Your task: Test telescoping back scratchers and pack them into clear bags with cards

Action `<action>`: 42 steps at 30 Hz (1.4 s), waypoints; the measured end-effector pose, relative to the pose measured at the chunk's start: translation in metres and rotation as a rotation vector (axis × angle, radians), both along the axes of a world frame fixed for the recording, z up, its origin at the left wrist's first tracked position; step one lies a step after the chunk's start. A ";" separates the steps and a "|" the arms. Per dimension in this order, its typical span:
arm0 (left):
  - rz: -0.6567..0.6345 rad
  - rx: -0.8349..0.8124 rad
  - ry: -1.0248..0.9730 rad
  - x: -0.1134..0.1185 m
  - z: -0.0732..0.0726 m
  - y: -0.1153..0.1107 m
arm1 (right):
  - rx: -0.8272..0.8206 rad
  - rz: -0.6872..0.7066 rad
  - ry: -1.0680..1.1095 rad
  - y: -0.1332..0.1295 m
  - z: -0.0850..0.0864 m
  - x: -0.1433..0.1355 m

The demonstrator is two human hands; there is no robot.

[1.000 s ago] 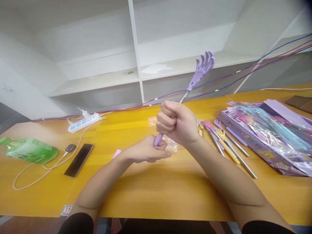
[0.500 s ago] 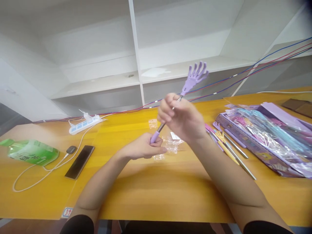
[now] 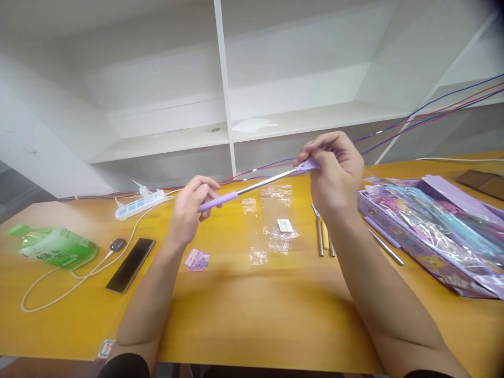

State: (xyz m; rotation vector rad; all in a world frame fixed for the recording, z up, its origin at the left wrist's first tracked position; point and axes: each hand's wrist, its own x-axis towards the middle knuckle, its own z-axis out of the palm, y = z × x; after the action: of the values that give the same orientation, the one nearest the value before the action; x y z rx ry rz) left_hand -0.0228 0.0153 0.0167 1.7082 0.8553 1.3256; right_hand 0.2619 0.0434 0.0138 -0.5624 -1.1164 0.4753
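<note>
A purple back scratcher with a silver rod is held nearly level above the desk, its right end a little higher. My left hand grips the end of its purple handle between thumb and fingers. Around the purple claw head is my right hand, closed, hiding most of the claw's fingers. Beneath the rod, clear plastic bags lie on the desk, one with a white label. Small purple printed cards rest below my left hand.
At right, a purple box holds wrapped scratchers; several loose ones lie left of it, partly behind my right arm. Leftward are a phone, green bottle, white cable and power strip. Shelves stand behind.
My right hand has moved from the rod to the claw head. My left hand has moved up and left with the handle. The scratcher has tilted from steep to nearly level, and the cards have become visible.
</note>
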 end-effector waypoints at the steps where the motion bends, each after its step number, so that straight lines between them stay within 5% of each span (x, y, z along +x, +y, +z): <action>1: 0.006 0.038 -0.059 -0.001 0.000 0.002 | -0.020 0.014 -0.021 0.001 -0.002 -0.002; 10: 0.126 0.122 -0.314 0.009 0.000 0.000 | -0.035 -0.016 -0.006 -0.006 -0.007 -0.018; 42: 0.187 0.175 -0.312 0.015 -0.001 -0.011 | -0.052 0.026 0.003 -0.020 -0.017 -0.048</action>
State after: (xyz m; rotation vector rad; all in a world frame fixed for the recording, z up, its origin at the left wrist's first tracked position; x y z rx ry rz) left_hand -0.0075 0.0046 0.0161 1.5206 0.7473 1.7836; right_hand 0.2137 0.0231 -0.0029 -0.5930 -1.1123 0.5284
